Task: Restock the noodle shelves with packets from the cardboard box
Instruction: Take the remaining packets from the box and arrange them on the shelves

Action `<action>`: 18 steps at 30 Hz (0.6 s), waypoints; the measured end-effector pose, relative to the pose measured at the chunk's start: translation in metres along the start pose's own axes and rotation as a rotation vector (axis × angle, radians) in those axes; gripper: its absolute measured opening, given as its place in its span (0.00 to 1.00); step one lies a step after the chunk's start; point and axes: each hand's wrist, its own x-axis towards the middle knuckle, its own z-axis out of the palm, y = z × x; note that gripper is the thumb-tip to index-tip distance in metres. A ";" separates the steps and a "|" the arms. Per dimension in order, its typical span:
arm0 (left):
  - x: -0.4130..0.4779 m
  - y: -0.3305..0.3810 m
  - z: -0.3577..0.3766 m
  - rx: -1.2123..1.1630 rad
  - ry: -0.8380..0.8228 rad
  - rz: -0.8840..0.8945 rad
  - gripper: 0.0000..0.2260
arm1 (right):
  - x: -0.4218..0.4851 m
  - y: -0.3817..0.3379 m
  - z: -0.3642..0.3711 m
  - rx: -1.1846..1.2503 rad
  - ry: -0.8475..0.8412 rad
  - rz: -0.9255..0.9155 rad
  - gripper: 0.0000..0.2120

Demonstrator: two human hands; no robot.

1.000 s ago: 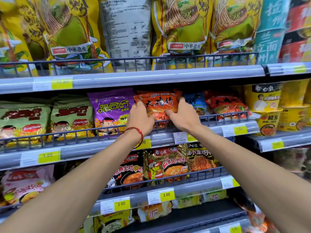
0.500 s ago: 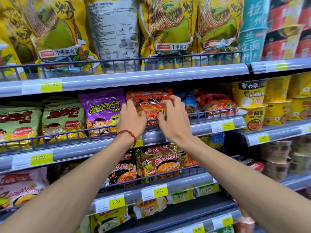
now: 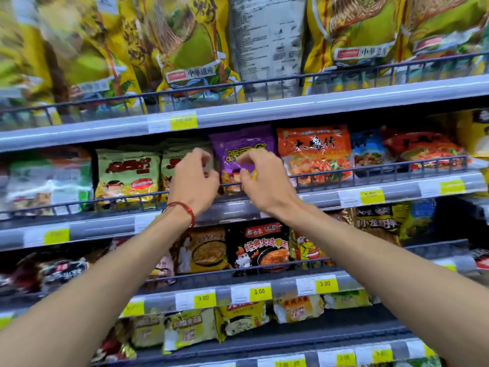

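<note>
My left hand (image 3: 194,181), with a red string on its wrist, and my right hand (image 3: 264,181) are raised to the middle shelf rail (image 3: 370,169). Both hover in front of a purple noodle packet (image 3: 243,140) that stands behind the rail. The left fingers are loosely curled and apart, holding nothing, at the gap between the purple packet and a green packet (image 3: 128,173). My right fingers curl against the purple packet's face; whether they grip it is unclear. An orange packet (image 3: 315,152) stands just to the right, free of both hands. No cardboard box is in view.
Large yellow noodle bags (image 3: 195,49) fill the top shelf behind a wire rail. Black and yellow packets (image 3: 260,247) stand on the shelf below, with more packets (image 3: 190,329) lower down. Yellow price tags (image 3: 371,197) line the shelf edges. Cup noodles (image 3: 476,133) sit at far right.
Both hands have let go of the orange packet, which now stands on the shelf, and shifted left to the purple packet. The view has swung left too.
</note>
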 end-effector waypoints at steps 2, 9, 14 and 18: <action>0.005 -0.027 -0.019 0.050 -0.033 -0.069 0.14 | 0.007 -0.018 0.019 0.033 -0.011 0.018 0.12; 0.033 -0.087 -0.049 0.164 -0.306 -0.213 0.13 | 0.040 -0.065 0.071 -0.039 -0.224 0.317 0.19; 0.049 -0.090 -0.050 0.243 -0.401 -0.163 0.11 | 0.052 -0.072 0.083 -0.147 -0.287 0.424 0.14; 0.050 -0.096 -0.048 0.273 -0.364 -0.122 0.07 | 0.059 -0.071 0.093 -0.222 -0.356 0.438 0.16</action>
